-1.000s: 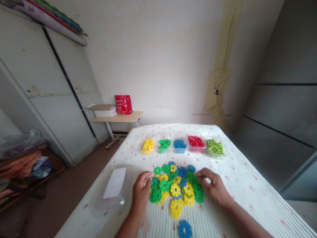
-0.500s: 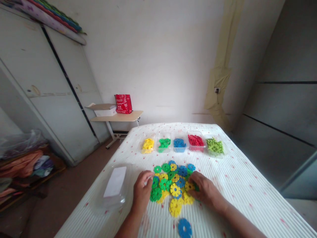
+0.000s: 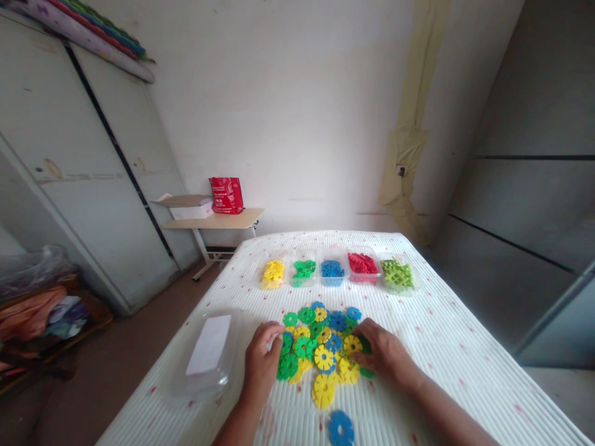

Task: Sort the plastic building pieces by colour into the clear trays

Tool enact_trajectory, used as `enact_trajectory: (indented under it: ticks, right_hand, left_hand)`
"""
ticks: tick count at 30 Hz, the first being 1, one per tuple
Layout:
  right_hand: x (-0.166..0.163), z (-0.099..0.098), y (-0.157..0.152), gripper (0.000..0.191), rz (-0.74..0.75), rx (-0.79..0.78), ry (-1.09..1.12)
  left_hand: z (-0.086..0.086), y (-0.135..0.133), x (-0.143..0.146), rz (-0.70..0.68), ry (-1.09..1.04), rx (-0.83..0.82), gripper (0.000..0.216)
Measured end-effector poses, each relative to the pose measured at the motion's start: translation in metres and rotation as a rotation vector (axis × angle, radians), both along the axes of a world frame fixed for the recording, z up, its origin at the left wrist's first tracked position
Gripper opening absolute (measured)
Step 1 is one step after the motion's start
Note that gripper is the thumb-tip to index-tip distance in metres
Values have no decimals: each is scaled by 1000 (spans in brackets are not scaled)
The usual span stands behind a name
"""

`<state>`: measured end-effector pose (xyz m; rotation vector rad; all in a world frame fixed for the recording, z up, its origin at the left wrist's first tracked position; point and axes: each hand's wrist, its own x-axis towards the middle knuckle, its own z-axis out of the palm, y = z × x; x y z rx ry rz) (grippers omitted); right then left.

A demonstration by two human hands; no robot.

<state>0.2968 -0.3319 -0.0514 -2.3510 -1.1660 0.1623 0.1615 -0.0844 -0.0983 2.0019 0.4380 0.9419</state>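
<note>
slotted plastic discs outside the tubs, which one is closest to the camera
The blue slotted disc by itself at the picture's bottom edge; the others lie farther back, bunched in the multicoloured pile.

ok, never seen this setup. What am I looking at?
No machine here: these are a person's left hand and right hand, seen from a head-worn camera looking forward and down. On the covered table lies a pile of notched discs, one blue disc nearer the camera. Behind stand five clear tubs of coloured pieces; a clear container with a white sheet is at left. The right hand is at the pile's right side, the left by its left edge. Whether either grips anything is unclear.
</note>
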Motion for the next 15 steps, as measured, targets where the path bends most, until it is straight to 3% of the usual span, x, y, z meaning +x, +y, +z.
enact_trajectory:
  ticks: [6, 10, 15]
  right_hand:
    - [-2, 1, -1, 22, -97, 105, 55]
    - [7, -5, -1, 12, -180, 314, 147]
    - [18, -17, 0, 24, -178, 554, 363]
  left_hand:
    - [2, -1, 0, -16, 6, 39, 19]
    - [3, -1, 0, -12, -1, 24, 20]
    - [7, -2, -1, 0, -4, 17, 20]
